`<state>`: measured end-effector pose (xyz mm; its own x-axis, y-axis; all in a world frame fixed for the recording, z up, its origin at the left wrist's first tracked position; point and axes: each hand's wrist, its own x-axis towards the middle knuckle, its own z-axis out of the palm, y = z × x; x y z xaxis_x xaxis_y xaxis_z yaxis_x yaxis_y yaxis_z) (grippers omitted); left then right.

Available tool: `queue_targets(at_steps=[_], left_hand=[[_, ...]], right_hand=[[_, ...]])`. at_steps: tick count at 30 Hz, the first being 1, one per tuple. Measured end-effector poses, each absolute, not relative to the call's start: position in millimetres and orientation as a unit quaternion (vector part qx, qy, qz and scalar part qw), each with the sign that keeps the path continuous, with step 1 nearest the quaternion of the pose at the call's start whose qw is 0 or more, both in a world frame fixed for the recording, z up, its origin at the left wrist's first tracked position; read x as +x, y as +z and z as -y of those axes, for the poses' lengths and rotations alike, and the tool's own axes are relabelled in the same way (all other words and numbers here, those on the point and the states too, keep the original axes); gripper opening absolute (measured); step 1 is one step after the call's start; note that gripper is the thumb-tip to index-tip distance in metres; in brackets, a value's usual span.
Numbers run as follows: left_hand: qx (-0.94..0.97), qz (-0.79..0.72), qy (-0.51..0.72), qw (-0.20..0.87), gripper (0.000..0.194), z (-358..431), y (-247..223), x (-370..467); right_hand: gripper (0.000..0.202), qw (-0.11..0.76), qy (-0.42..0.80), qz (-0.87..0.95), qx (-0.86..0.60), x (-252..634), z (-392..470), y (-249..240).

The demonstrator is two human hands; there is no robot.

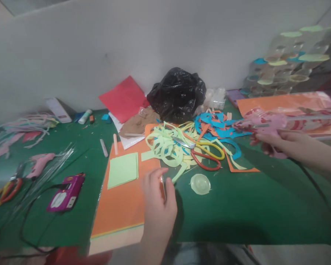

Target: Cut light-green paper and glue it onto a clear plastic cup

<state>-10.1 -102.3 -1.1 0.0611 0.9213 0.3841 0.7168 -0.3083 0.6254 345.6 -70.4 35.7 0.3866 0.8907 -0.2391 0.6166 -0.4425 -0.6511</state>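
At the right, my right hand (281,143) is wrapped round the handle of a pink glue gun (269,123), its nozzle pointing left. My left hand (160,202) hovers over the right edge of a stack of orange paper (121,206), fingers curved and apart from the thumb. A thin shiny edge shows in that gap, but I see nothing gripped. Just right of this hand lies a round pale green piece (200,184). Scissors with red and yellow handles (206,158) rest on curly green paper scraps (165,143). Square green papers (123,170) sit on the stack.
A black plastic bag (179,94) stands against the wall behind blue scraps (217,125). Stacked clear cups with paper discs (289,62) rise at the back right. On the left are another pink glue gun (40,164), a purple power box (66,193) with a cable, and scissors (8,189).
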Motion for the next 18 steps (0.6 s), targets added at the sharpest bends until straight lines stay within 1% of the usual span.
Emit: queue_targets(at_steps=[4,6,8,12,18], left_hand=[[0.748,-0.539,0.266,0.281,0.028,104,-4,-9],[0.748,-0.54,0.209,0.323,0.033,103,-5,-6],[0.75,-0.542,0.173,0.339,0.038,102,-4,0],[0.781,-0.507,0.109,0.348,0.048,98,-4,16],[0.815,-0.481,0.081,0.312,0.029,84,-8,28]], right_hand=[[0.08,0.231,0.273,0.433,-0.828,334,82,34],[0.077,0.219,0.285,0.446,-0.82,331,86,26],[0.074,0.207,0.297,0.471,-0.804,329,90,19],[0.071,0.196,0.276,0.471,-0.814,321,96,12],[0.075,0.216,0.332,0.459,-0.795,306,108,16]])
